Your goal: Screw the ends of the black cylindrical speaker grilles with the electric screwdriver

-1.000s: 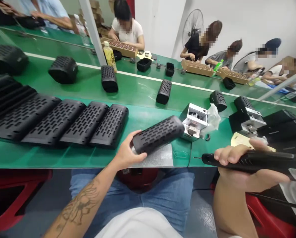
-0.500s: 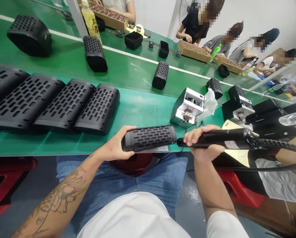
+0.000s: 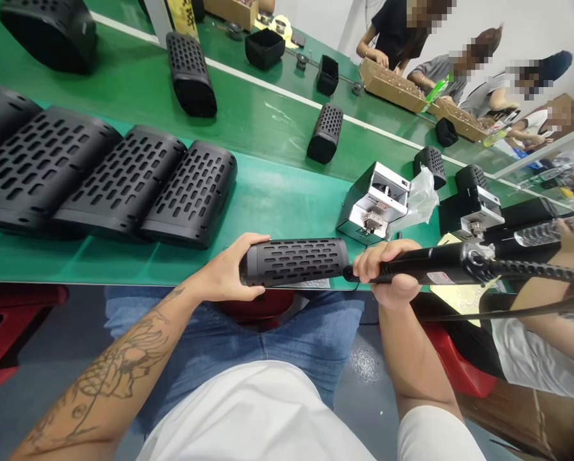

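Note:
My left hand [image 3: 236, 272] grips the left end of a black slotted speaker housing [image 3: 299, 261], which lies crosswise at the front edge of the green bench. Around a black electric screwdriver [image 3: 424, 264] my right hand [image 3: 387, 272] is wrapped, its cable running off to the right. The screwdriver is level, and its tip meets the housing's right end; whether it sits in a screw hole I cannot make out. Beyond my right hand stands a silver and black screw feeder [image 3: 374, 203] with a clear plastic bag [image 3: 419, 198] beside it.
Several slotted housings [image 3: 191, 192] lean in a row at the left. More housings [image 3: 326, 132] stand on the green conveyor [image 3: 268, 121] behind. A second screw feeder [image 3: 482, 214] and a co-worker's arm [image 3: 551, 282] are at the right. Other people [image 3: 393, 38] work across the line.
The camera view has tilted and shifted, so the bench things sit a little differently. The screwdriver tip has come closer to the housing's right end. Both hands keep their hold.

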`<state>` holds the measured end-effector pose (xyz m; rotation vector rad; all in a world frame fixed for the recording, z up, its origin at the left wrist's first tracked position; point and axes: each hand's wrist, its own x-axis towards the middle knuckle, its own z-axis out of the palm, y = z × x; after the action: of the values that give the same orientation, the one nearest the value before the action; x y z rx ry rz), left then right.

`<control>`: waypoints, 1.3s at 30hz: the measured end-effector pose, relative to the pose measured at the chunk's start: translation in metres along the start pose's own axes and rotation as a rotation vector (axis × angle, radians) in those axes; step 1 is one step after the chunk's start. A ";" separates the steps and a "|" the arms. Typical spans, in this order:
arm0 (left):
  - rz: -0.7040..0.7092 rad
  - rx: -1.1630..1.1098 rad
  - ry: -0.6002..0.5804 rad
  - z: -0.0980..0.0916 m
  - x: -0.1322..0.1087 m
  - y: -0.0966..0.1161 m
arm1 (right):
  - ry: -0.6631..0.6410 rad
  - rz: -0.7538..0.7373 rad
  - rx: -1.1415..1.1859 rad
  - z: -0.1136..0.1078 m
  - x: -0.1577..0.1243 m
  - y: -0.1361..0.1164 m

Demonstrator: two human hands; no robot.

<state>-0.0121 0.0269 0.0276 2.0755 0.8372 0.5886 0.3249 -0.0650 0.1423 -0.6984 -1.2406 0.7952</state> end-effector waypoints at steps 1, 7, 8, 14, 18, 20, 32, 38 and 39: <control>-0.001 0.009 0.005 0.001 0.000 -0.001 | -0.024 0.004 0.009 -0.001 0.001 0.000; -0.006 0.024 0.031 0.006 -0.001 -0.004 | -0.028 0.043 0.020 -0.005 0.003 0.001; -0.006 0.023 0.037 0.006 -0.001 -0.004 | -0.030 0.052 0.009 -0.005 0.003 0.001; 0.050 -0.007 0.075 0.009 -0.003 -0.005 | 0.017 0.100 -0.062 -0.005 -0.003 -0.005; 0.067 -0.022 0.092 0.006 -0.002 -0.009 | 0.160 0.007 -0.084 -0.023 0.020 -0.011; 0.057 -0.027 0.101 0.006 -0.001 -0.013 | 0.334 -0.134 -0.160 -0.040 0.044 -0.008; 0.069 -0.079 0.143 0.031 -0.008 -0.034 | 0.512 -0.171 -0.489 -0.090 0.088 0.055; 0.028 -0.120 0.103 0.028 -0.005 -0.024 | 0.440 -0.177 -0.252 -0.041 0.061 0.006; 0.026 -0.125 0.102 0.027 -0.005 -0.023 | 0.392 -0.177 -0.204 -0.028 0.052 -0.003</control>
<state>-0.0055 0.0201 -0.0068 1.9590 0.8110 0.7471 0.3602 -0.0242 0.1671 -0.8507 -1.0150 0.3647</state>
